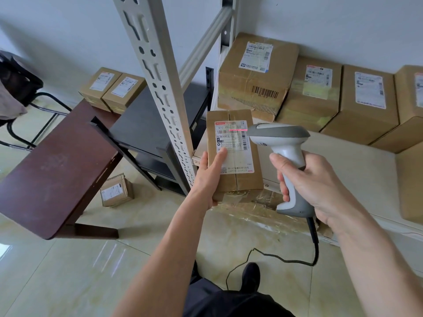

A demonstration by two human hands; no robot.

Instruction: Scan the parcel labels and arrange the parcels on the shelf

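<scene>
Pale glossy floor tiles [68,271] are seen below a grey metal shelf [343,161], on which a row of brown boxes [256,74] is lined up against the white wall. A parcel [233,154] is held in front of the shelf's edge, beside the perforated upright [160,83], by the left hand [209,177]: the palm is wrapped round its left side, the thumb is laid flat across the white label [232,146], and the other fingers are hidden behind the box. A red line from the scanner [283,154] is cast across the label's top. The scanner's handle is gripped by the right hand [313,181], fingers curled round it, the forefinger at the front near the trigger; whether the trigger is pressed cannot be told. Both forearms are stretched forward, bare. A black cable [315,245] is trailed from the handle to the floor. Two more boxes [112,88] are stood on a dark table [142,129], and one small box [116,191] is left on the floor. The rightmost shelf boxes are cut off by the frame, and the label print is mostly too small to read.
</scene>
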